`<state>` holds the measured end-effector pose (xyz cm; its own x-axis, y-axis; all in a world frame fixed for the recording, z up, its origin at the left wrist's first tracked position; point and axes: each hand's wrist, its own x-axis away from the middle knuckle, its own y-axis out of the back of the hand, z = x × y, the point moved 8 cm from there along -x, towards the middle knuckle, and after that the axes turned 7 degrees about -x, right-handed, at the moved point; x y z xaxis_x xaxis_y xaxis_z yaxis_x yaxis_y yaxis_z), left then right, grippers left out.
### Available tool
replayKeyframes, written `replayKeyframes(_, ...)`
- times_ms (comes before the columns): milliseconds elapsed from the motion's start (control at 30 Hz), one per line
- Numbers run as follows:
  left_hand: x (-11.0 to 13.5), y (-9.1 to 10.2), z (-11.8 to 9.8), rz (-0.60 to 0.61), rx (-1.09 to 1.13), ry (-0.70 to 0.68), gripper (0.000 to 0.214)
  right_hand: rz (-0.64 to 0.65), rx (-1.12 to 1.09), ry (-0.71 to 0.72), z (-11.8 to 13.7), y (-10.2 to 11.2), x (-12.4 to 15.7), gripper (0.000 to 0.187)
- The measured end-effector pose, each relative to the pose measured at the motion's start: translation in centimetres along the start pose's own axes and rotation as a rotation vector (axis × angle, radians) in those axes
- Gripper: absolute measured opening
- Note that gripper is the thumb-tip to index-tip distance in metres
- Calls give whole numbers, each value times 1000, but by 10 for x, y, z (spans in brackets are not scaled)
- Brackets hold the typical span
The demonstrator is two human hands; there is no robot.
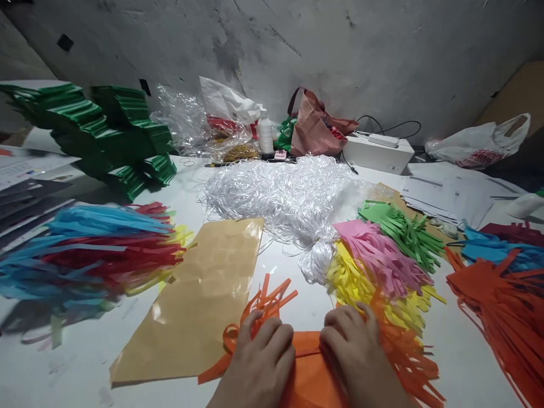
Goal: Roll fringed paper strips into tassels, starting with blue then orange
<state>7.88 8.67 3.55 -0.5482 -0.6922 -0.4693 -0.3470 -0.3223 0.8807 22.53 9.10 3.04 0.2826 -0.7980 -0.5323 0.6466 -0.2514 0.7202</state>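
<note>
Both hands rest on a piece of orange fringed paper at the near table edge. My left hand presses its left half, fingers bent and pressed together on the sheet. My right hand presses the right half the same way, knuckles raised. Orange fringe strips curl up beyond my left fingers. More orange fringe spreads to the right of my right hand, under a pile of yellow fringe and pink fringe.
A glossy tan sheet lies left of my hands. A heap of white cord sits in the middle. Blue, red and yellow fringes lie left, orange fringe right, green paper stacks far left, bags, a bottle and a white box behind.
</note>
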Motion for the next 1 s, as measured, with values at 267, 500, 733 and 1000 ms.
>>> replayKeyframes(267,-3,-12,-1,-39,-40,-55,25,199,203,312,38,-1,-10,22)
replayKeyframes(500,0,9,-34,-195,2,-385,33,56,231,362,44,6,-18,35)
replayKeyframes(733,21,-16,-33,-200,-146,-374,21,-382,359,203,2,93,-25,13)
replayKeyframes(1000,26,-26,3,-98,-430,-278,46,-935,657,-54,-96,294,52,38)
